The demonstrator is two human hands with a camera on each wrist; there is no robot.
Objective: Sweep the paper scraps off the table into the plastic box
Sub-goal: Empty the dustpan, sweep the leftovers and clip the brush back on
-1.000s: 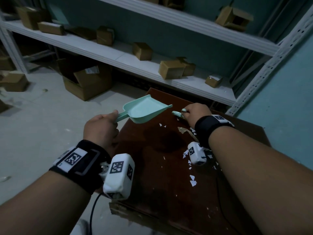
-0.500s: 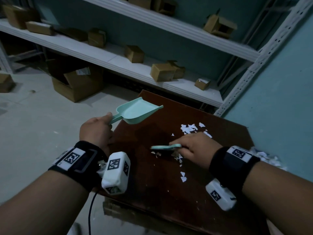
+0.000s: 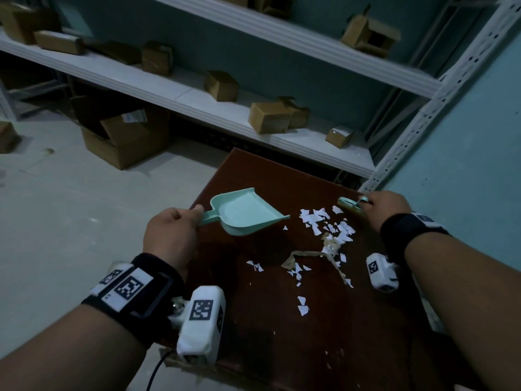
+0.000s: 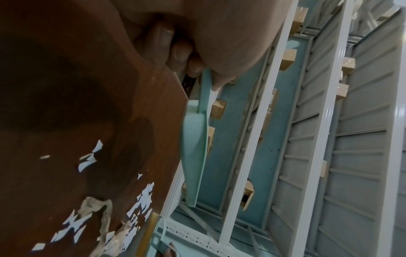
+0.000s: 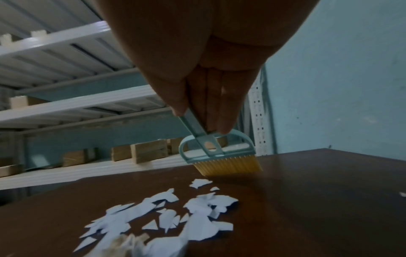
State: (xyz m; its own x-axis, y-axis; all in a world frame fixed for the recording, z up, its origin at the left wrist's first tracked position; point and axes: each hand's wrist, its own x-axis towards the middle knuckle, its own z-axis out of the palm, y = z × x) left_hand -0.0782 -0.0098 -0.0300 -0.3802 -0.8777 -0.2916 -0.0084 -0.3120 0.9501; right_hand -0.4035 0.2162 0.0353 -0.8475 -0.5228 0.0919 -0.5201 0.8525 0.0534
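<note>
My left hand (image 3: 169,235) grips the handle of a mint-green dustpan (image 3: 245,211), held above the left part of the dark brown table (image 3: 282,334); its underside (image 4: 195,147) shows in the left wrist view. My right hand (image 3: 386,208) grips a small mint brush (image 5: 216,149) with yellow bristles, which touch the tabletop at the far right. White paper scraps (image 3: 327,224) lie between pan and brush, and more (image 3: 301,303) are strewn nearer me. They show up close (image 5: 171,213) in the right wrist view. No plastic box is in view.
A crumpled tan paper strip (image 3: 304,253) lies among the scraps. White metal shelving (image 3: 197,91) with cardboard boxes stands behind the table. An open carton (image 3: 124,136) sits on the floor at left. A teal wall (image 3: 465,153) is close on the right.
My right hand has carried the brush from the table's middle back to the far right edge, behind the scrap pile. The dustpan has come lower and nearer the scraps.
</note>
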